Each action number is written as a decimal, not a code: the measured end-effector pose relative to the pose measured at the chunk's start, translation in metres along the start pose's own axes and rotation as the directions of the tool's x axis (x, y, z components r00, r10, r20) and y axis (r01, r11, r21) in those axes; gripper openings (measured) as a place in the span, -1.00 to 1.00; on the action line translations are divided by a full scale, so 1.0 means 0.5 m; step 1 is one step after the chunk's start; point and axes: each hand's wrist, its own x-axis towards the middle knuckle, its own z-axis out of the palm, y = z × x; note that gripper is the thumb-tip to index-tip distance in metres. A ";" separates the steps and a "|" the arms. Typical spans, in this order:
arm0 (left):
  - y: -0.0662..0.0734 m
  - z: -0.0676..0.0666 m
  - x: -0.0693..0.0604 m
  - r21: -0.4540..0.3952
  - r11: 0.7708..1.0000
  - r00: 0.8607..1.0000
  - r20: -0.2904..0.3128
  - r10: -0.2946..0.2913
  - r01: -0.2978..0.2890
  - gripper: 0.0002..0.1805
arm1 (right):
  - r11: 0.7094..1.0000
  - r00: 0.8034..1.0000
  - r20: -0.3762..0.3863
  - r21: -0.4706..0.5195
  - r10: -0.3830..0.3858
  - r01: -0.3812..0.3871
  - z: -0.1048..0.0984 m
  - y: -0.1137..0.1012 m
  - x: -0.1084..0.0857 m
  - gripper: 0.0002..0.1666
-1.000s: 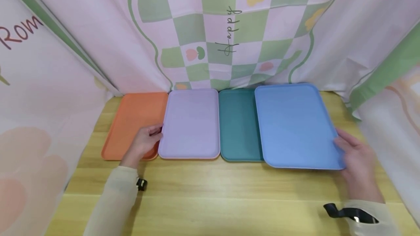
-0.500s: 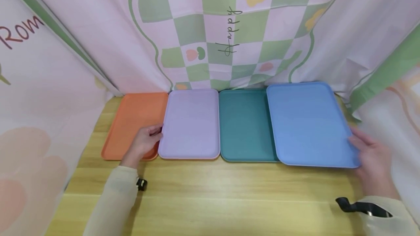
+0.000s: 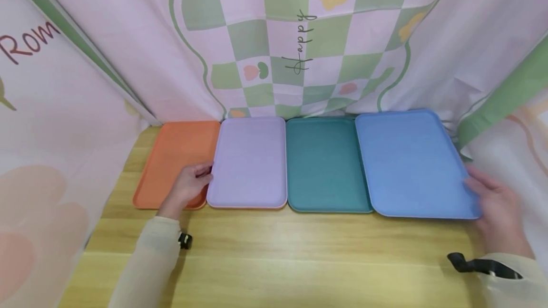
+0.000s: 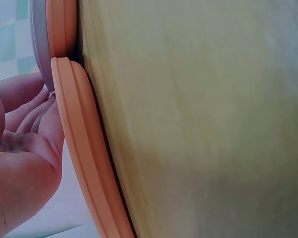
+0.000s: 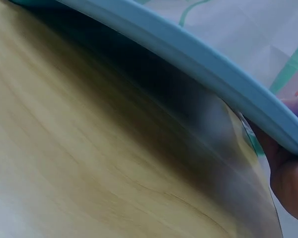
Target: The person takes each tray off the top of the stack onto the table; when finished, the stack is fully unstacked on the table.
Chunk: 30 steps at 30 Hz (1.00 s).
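Rectangular plastic orange tray (image 3: 184,141), lilac tray (image 3: 249,162), teal tray (image 3: 326,165) laid, left hand (image 3: 187,186) pinching lilac; right hand (image 3: 500,206) pinching matching blue tray (image 3: 415,165), not yet down.

Left hand (image 3: 188,185) at the lilac tray (image 3: 248,163), right hand (image 3: 498,201) at the blue tray (image 3: 415,165)
Over there on the wooden table (image 3: 282,255), an orange tray (image 3: 181,149), the lilac, a teal tray (image 3: 325,165) and the blue line up before a checked curtain (image 3: 287,37); the left hand reaches over the orange and pinches the lilac's left edge; the right hand grips the blue's right side; both sleeves (image 3: 145,263) are pale.
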 end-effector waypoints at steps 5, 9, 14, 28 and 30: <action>-0.001 0.002 0.000 -0.008 1.000 1.000 -0.005 0.010 -0.010 -0.45 | 1.000 1.000 -0.020 -0.014 0.003 -0.004 -0.013 -0.005 0.011 -0.46; -0.002 0.002 0.000 -0.003 1.000 1.000 -0.004 0.007 -0.007 -0.45 | 1.000 1.000 -0.002 -0.020 -0.017 0.017 -0.019 -0.010 0.016 -0.50; -0.002 0.000 0.001 -0.002 1.000 1.000 -0.005 -0.003 0.003 -0.45 | 0.998 0.999 -0.002 -0.046 -0.032 0.032 -0.027 -0.014 0.024 -0.53; 0.001 -0.002 0.002 0.005 1.000 1.000 0.013 -0.009 0.009 -0.43 | 0.902 0.983 -0.178 -0.430 -0.053 -0.029 -0.011 -0.007 0.035 -0.41; 0.001 -0.002 0.002 0.005 1.000 1.000 0.013 -0.016 0.015 -0.43 | 0.856 0.975 -0.213 -0.515 -0.069 -0.052 -0.005 -0.008 0.036 -0.44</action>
